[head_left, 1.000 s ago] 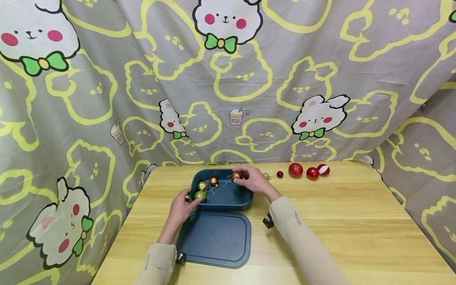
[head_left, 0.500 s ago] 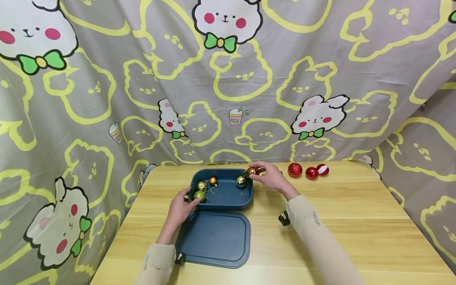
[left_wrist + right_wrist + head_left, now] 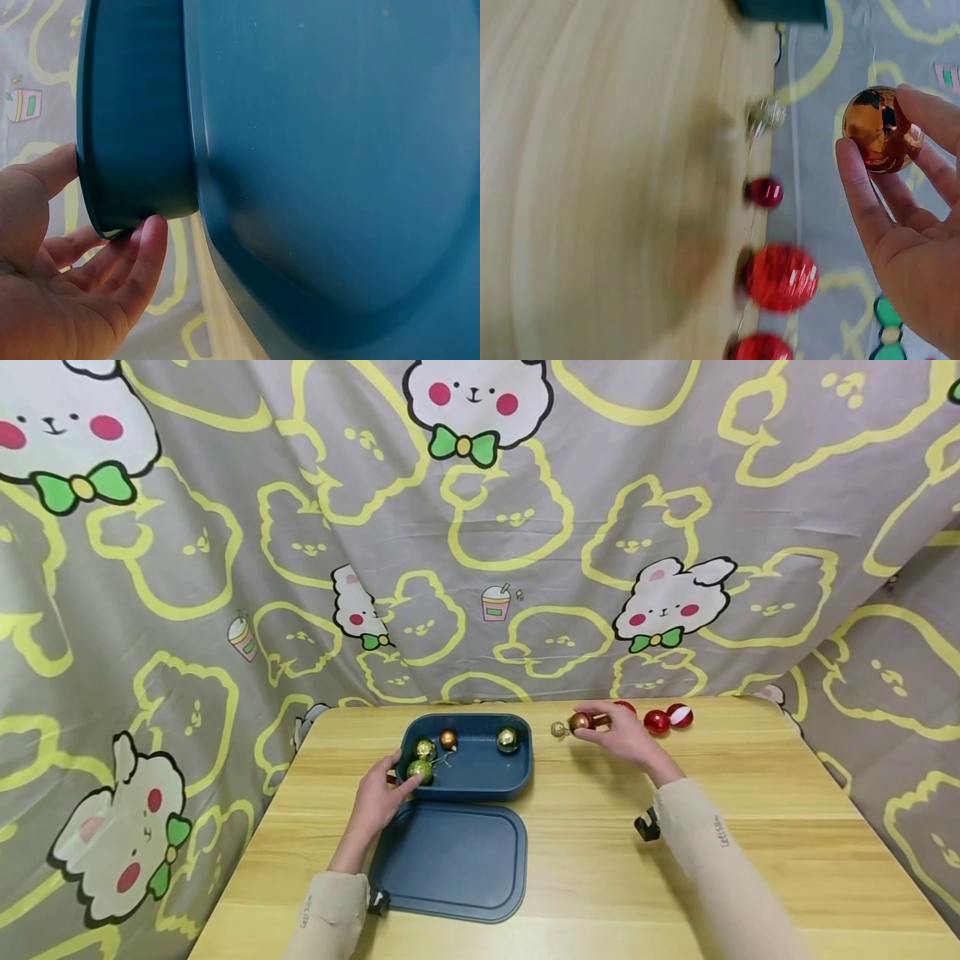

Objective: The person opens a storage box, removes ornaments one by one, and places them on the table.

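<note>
Fingers [image 3: 866, 191] of the right hand [image 3: 626, 735] pinch a copper ball [image 3: 877, 131], just past two o'clock from the blue box [image 3: 468, 794] the left hand [image 3: 378, 797] grips. Probably light, stiff, slick, perhaps brittle: best taken gently round its widest part.

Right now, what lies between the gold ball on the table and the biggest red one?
A small dark-red ball; the right wrist view shows it.

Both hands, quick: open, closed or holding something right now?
Left hand: closed, holding the blue box at its left end.
Right hand: closed, holding a copper ball.
</note>
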`<action>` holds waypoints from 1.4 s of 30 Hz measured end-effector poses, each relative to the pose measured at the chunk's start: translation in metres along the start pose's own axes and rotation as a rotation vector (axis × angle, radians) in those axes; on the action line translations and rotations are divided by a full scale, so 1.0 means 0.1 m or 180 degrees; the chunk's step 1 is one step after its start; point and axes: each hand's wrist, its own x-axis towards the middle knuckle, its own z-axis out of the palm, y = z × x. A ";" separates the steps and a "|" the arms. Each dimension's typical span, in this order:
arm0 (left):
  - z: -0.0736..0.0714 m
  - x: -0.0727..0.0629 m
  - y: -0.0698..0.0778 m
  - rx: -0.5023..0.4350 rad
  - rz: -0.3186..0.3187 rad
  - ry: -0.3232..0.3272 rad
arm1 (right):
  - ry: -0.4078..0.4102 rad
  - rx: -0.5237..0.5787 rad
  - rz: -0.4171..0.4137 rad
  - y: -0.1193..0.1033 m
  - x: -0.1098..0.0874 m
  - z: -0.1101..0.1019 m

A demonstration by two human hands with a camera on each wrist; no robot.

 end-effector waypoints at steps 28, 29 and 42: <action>0.00 0.00 0.00 -0.0018 -0.0015 -0.0002 | 0.0421 -0.0271 0.0504 1.02 -0.66 -0.86; 0.00 -0.01 0.00 -0.0022 -0.0020 -0.0001 | 0.0421 -0.0277 0.0528 1.04 -0.67 -0.87; -0.01 -0.01 0.01 -0.0033 -0.0012 -0.0007 | 0.0364 -0.0356 0.0732 1.25 -0.72 -0.89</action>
